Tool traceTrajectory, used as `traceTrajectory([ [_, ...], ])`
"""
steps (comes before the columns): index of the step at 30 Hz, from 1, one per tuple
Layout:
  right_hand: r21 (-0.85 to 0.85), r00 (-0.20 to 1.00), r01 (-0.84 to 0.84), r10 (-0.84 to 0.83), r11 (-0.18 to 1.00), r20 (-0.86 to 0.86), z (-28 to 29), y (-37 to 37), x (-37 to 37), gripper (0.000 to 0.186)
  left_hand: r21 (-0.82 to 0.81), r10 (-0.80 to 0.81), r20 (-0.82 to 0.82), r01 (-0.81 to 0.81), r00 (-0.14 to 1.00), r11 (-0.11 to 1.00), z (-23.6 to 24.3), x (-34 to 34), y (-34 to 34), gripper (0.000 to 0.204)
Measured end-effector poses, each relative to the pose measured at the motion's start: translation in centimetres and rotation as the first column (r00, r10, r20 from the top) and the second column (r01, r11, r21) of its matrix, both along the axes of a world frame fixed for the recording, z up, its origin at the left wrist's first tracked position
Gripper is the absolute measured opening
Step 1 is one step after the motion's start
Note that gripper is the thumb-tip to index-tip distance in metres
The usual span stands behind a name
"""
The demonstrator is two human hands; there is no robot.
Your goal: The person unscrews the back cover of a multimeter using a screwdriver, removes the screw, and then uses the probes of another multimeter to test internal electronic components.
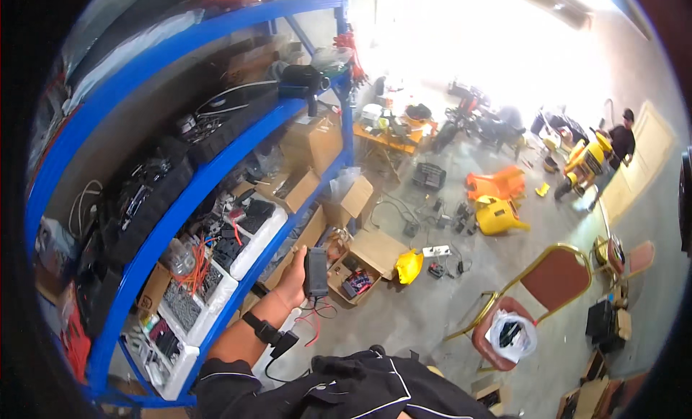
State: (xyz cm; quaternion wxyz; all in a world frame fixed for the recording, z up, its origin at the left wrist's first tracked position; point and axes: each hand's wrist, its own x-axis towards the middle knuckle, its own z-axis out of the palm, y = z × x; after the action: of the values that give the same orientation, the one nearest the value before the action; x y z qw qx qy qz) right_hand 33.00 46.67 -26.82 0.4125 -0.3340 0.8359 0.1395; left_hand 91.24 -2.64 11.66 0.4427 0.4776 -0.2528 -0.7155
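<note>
My left hand (294, 278) is raised beside the blue shelving and grips a small black box-shaped device (316, 271) with thin red and black wires (316, 319) hanging below it. A black band with a small black unit (268, 332) sits on that wrist. The hand is just in front of the lower shelf edge, close to white trays of small parts (216, 289). My right hand is out of the picture; only a dark sleeve with white piping (360, 386) shows at the bottom.
Blue metal shelves (180, 195) on the left carry black crates, cardboard boxes and cables. Open cardboard boxes (364, 264), a yellow helmet (408, 266) and power strips lie on the floor. A red chair (537, 296) holds a white bag. Another person (613, 156) stands far right.
</note>
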Motion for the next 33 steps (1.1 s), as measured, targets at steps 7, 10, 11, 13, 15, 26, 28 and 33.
traceTrajectory([
  [7,-0.219,0.982,0.174,-0.154,0.960,0.109,0.6,-5.6,-0.8,0.027,0.060,0.255,-0.354,-0.251,0.900,0.966,-4.1,-5.2,0.3,0.056],
  [10,-0.479,0.948,0.307,-0.221,0.822,0.228,-4.2,-11.4,-1.4,0.022,0.055,0.173,-0.371,-0.164,0.912,0.985,-5.7,-5.8,-0.2,0.049],
  [11,-0.554,0.932,0.350,-0.221,0.755,0.287,-4.5,-14.1,-0.5,0.020,0.086,0.225,-0.330,-0.208,0.917,0.974,-6.0,-5.7,0.1,0.049],
  [13,-0.662,0.898,0.400,-0.126,0.634,0.422,3.6,-21.7,4.3,0.021,0.096,0.297,-0.269,-0.282,0.916,0.955,-6.6,-4.7,2.1,0.049],
  [15,-0.610,0.855,0.488,-0.199,0.624,0.480,2.3,-21.1,4.7,0.021,0.117,0.216,-0.293,-0.189,0.931,0.975,-7.1,-6.5,0.6,0.059],
  [26,-0.157,0.934,0.335,-0.307,0.929,0.181,-0.3,-10.6,1.3,0.033,0.162,0.211,-0.225,-0.177,0.951,0.971,-6.4,-9.3,-1.9,0.051],
  [28,-0.246,0.932,0.353,-0.362,0.902,0.012,-3.5,-8.1,-0.3,0.030,0.161,0.161,-0.231,-0.126,0.960,0.979,-8.9,-7.7,-3.8,0.051],
  [33,-0.313,0.814,0.571,-0.572,0.759,0.097,-1.0,-10.0,1.9,0.031,0.318,0.165,-0.251,-0.079,0.954,0.945,-10.8,-11.1,-8.3,0.050],
])
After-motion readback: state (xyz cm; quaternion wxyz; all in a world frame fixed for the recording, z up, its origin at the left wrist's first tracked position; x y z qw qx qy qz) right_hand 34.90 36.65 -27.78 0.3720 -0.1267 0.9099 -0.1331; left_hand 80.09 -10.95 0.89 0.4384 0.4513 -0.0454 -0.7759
